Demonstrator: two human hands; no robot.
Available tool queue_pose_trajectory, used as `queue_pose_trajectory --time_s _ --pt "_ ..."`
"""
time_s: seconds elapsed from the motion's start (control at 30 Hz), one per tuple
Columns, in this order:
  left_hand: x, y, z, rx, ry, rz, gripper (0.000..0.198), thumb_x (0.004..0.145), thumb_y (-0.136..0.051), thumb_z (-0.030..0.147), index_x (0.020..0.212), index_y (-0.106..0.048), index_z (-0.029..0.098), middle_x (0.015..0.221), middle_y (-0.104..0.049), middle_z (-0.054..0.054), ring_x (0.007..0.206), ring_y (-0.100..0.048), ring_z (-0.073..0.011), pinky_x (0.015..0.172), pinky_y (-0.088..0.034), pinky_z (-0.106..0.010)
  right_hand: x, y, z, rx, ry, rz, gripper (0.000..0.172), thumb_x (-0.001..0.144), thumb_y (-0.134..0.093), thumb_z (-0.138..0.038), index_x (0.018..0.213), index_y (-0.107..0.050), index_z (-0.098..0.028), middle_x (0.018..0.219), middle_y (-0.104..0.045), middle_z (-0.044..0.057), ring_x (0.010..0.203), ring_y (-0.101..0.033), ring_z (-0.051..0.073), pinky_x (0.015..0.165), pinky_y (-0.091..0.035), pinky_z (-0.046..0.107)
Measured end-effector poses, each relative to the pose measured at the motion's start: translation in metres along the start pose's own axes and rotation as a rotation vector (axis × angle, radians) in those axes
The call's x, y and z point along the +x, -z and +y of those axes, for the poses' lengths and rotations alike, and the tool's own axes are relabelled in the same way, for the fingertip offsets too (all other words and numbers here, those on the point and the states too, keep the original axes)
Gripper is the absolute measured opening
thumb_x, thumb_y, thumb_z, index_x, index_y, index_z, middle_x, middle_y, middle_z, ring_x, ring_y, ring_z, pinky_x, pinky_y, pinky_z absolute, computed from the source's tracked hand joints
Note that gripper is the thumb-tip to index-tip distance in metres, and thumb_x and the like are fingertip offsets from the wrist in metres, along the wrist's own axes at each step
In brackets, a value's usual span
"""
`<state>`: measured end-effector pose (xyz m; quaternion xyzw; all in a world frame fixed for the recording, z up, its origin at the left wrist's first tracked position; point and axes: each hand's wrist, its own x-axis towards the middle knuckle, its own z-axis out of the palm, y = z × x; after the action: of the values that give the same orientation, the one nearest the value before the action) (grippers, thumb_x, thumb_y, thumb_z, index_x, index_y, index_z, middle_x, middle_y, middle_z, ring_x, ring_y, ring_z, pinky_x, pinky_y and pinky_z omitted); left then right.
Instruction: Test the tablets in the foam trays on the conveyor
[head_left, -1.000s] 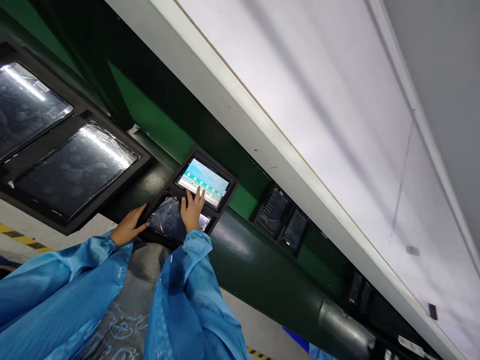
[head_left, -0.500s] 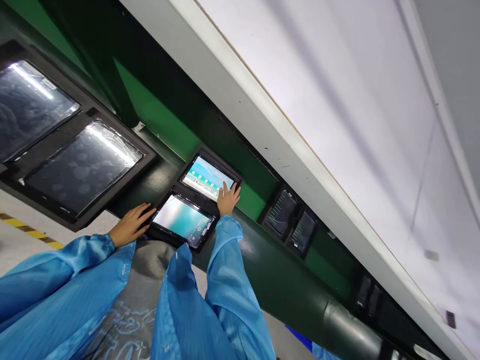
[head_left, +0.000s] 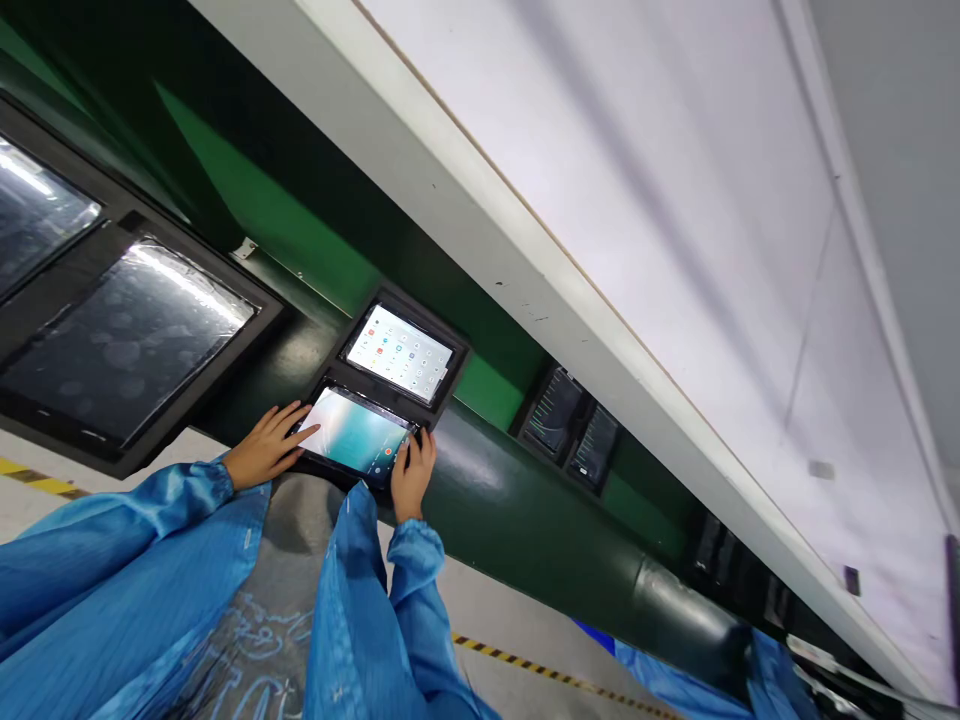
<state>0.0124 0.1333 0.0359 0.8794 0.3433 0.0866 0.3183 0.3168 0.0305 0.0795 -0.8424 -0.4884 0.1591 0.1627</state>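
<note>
Just below the middle of the frame, both hands sit on the near tablet [head_left: 354,437], which lies lit with a teal screen in a black tray [head_left: 442,385] on the dark green belt [head_left: 517,520]. The left hand [head_left: 266,450] rests at the tablet's left end, fingers spread flat and loosely open, the fingertips touching the bezel and the edge of the screen; it grips nothing that I can see. The right hand [head_left: 412,475] is at the tablet's lower right corner, fingers curled over the edge with the thumb on the frame near a small red dot on the screen; whether it pinches the tablet or only touches it cannot be told. Both arms wear blue sleeves [head_left: 112,560] that fill the lower left of the frame.

Touching the near tablet's far side, in the same tray, a 2nd tablet [head_left: 400,353] shows a white screen with rows of small coloured icons. At the left of the frame, 2 much larger dark screens [head_left: 124,340] lie in black frames, catching glare from the lights. Right of centre, well apart from the hands, 2 small dark devices [head_left: 574,420] sit side by side on the belt. A white rail [head_left: 525,270] runs diagonally from upper left to lower right above the belt. Yellow-black floor tape [head_left: 525,670] shows at the bottom, and more blue cloth [head_left: 675,680] at lower right.
</note>
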Motion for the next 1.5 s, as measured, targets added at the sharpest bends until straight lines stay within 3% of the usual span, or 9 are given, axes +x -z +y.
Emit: queue_pose_trajectory --time_s 0.2,0.33,0.47,0.6,0.73,0.87,1.0,1.3,1.5 --pt "0.002 0.010 -0.008 -0.038 0.024 0.013 0.049 0.100 -0.041 0.039 0.148 -0.047 0.031 0.161 -0.034 -0.011 0.151 -0.028 -0.0354 0.120 -0.029 -0.062 -0.067 -0.025 0.004 0.029 -0.108 -0.049 0.049 0.102 -0.039 -0.044 0.132 -0.067 -0.016 0.155 -0.047 0.017 0.151 -0.028 0.035 0.114 -0.036 0.059" --pt "0.001 0.018 -0.014 -0.079 0.056 0.018 0.050 0.099 -0.040 0.043 0.147 -0.049 0.029 0.160 -0.035 -0.011 0.150 -0.029 -0.0363 0.121 -0.029 -0.061 -0.067 -0.032 0.004 0.052 -0.156 0.011 0.052 0.103 -0.036 -0.046 0.136 -0.064 -0.016 0.157 -0.043 0.018 0.150 -0.028 0.036 0.113 -0.037 0.059" --pt "0.000 0.016 -0.020 -0.144 0.157 0.043 0.062 0.098 -0.041 0.049 0.152 -0.039 0.018 0.157 -0.038 -0.018 0.143 -0.041 -0.0373 0.115 -0.040 -0.056 -0.062 -0.032 0.003 0.055 -0.206 0.092 0.058 0.103 -0.030 -0.047 0.138 -0.059 -0.011 0.157 -0.039 0.024 0.146 -0.035 0.037 0.110 -0.040 0.057" --pt "0.002 0.010 -0.024 -0.235 0.222 0.049 0.067 0.098 -0.040 0.051 0.154 -0.032 0.014 0.149 -0.048 -0.018 0.135 -0.051 -0.0341 0.113 -0.045 -0.051 -0.059 -0.029 -0.002 0.042 -0.181 0.105 0.055 0.103 -0.029 -0.042 0.132 -0.063 -0.010 0.150 -0.046 0.025 0.141 -0.042 0.036 0.110 -0.040 0.056" --pt "0.003 0.006 -0.023 -0.316 0.253 0.043 0.067 0.096 -0.042 0.052 0.153 -0.033 0.016 0.149 -0.049 -0.017 0.136 -0.050 -0.0329 0.113 -0.044 -0.049 -0.036 -0.025 -0.017 0.028 -0.071 0.048 0.048 0.102 -0.030 -0.033 0.134 -0.060 -0.013 0.137 -0.060 0.019 0.130 -0.053 0.028 0.108 -0.044 0.048" --pt "0.006 0.003 -0.024 -0.375 0.285 0.037 0.070 0.095 -0.043 0.054 0.153 -0.033 0.016 0.149 -0.047 -0.017 0.137 -0.049 -0.0334 0.114 -0.042 -0.050 0.014 -0.029 -0.042 -0.012 0.061 -0.047 0.047 0.100 -0.038 -0.031 0.141 -0.054 -0.014 0.141 -0.058 0.017 0.136 -0.047 0.027 0.112 -0.039 0.047" --pt "0.012 -0.003 -0.029 -0.423 0.325 0.032 0.075 0.094 -0.042 0.062 0.152 -0.033 0.015 0.149 -0.047 -0.018 0.137 -0.048 -0.0344 0.114 -0.042 -0.053 0.055 -0.035 -0.064 -0.073 0.123 -0.153 0.048 0.100 -0.044 -0.034 0.142 -0.054 -0.012 0.130 -0.064 0.017 0.122 -0.056 0.029 0.108 -0.040 0.045" --pt "0.024 -0.017 -0.038 -0.535 0.446 0.057 0.064 0.094 -0.058 0.058 0.142 -0.046 0.017 0.140 -0.054 -0.016 0.127 -0.055 -0.0315 0.109 -0.045 -0.057 0.076 -0.029 -0.083 -0.196 0.053 -0.225 0.043 0.106 -0.036 -0.038 0.112 -0.069 -0.011 0.106 -0.071 0.018 0.103 -0.064 0.029 0.093 -0.045 0.041" --pt "0.026 -0.005 -0.036 -0.620 0.483 0.045 0.069 0.094 -0.055 0.063 0.144 -0.045 0.017 0.144 -0.051 -0.017 0.131 -0.053 -0.0321 0.112 -0.042 -0.059 0.079 0.005 -0.091 -0.171 0.087 -0.268 0.050 0.108 -0.032 -0.039 0.090 -0.073 -0.017 0.087 -0.072 0.011 0.088 -0.065 0.024 0.085 -0.045 0.034"
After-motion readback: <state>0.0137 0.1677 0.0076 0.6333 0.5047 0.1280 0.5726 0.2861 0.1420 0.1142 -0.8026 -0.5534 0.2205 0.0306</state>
